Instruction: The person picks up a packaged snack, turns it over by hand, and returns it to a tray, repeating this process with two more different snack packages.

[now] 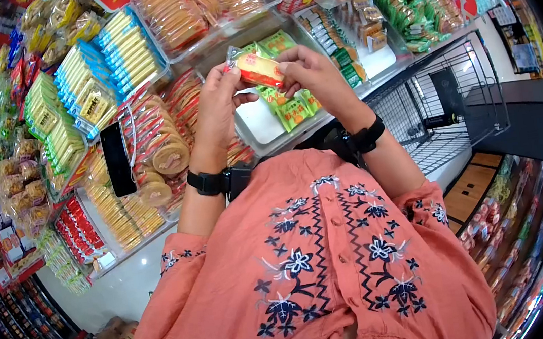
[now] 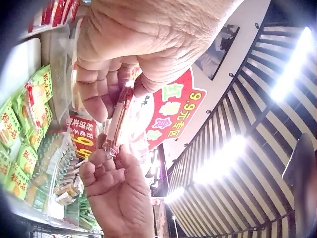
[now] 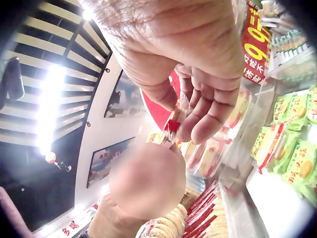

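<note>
Both hands hold up a small wrapped pastry (image 1: pixel 258 69) in a clear wrapper with red and pale yellow print. The left hand (image 1: pixel 217 101) pinches one end between thumb and fingers, and the right hand (image 1: pixel 320 77) pinches the other. Edge-on in the left wrist view, the pastry (image 2: pixel 119 119) spans the gap between the two hands. Below them is a tray (image 1: pixel 253 123) with several green packets (image 1: pixel 295 111). A red-edged packet (image 3: pixel 270 146) lies on top of the green ones in the right wrist view.
Trays of wrapped biscuits (image 1: pixel 172 19) surround the green packets. A phone (image 1: pixel 118 160) stands upright at the left over round packaged cookies (image 1: pixel 170 158). To the right is a wire shopping cart (image 1: pixel 414 118) with a dark item inside. Red price signs (image 2: pixel 81 136) hang by the trays.
</note>
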